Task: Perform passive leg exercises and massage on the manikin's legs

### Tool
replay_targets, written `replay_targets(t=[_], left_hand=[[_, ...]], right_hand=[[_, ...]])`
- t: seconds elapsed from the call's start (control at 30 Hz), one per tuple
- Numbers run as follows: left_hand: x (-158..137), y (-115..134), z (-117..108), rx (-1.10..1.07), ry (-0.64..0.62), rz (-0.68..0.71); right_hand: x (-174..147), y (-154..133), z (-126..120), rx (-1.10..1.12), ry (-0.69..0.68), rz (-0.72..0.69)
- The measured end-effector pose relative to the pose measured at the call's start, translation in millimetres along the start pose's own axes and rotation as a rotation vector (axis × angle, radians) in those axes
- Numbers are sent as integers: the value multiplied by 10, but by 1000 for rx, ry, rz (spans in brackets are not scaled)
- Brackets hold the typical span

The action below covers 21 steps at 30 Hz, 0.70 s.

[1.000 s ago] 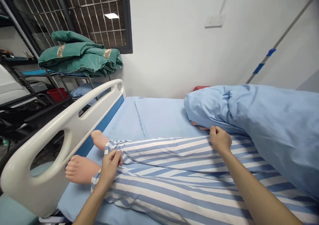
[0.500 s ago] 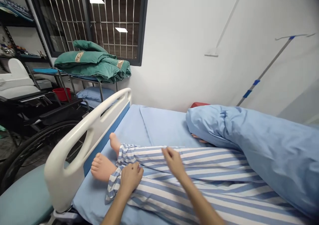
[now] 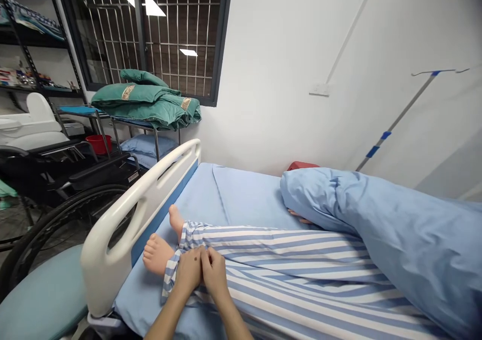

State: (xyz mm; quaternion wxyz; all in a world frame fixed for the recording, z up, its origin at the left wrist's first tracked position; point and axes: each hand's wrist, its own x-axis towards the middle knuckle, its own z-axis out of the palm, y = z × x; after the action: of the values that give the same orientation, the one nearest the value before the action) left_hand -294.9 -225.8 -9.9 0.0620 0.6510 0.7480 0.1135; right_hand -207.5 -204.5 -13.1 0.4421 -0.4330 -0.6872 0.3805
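Head view: step in hand seems handling striped trousers near cuffs; next move calls for sure hold on cloth. Left hand, right hand touching, fingers curled; cannot tell if clamped on cloth. Trousers lie along bed, blue-and-white, creased; feet protrude left, quilt partly covers right end.
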Motion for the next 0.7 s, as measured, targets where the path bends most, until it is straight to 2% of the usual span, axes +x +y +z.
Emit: replay_targets(t=[0.17,0.33,0.47,0.53,0.6,0.7], left_hand=[[-49,4,-9,-124,20,-42],[-247,30,-291,-500,178,-128],[-368,91,-484,-836,175,-77],[-341,137,-414,-984,218,-112],[-270,184,-243,-1022,293,-201],[-152,245,46,-824,389,-313]], right_hand=[[11,-50,-18,-28,12,26],[84,-3,-24,32,24,46],[122,25,21,25,30,53],[120,25,36,23,29,48],[113,34,32,53,26,57],[107,72,1,123,45,83]])
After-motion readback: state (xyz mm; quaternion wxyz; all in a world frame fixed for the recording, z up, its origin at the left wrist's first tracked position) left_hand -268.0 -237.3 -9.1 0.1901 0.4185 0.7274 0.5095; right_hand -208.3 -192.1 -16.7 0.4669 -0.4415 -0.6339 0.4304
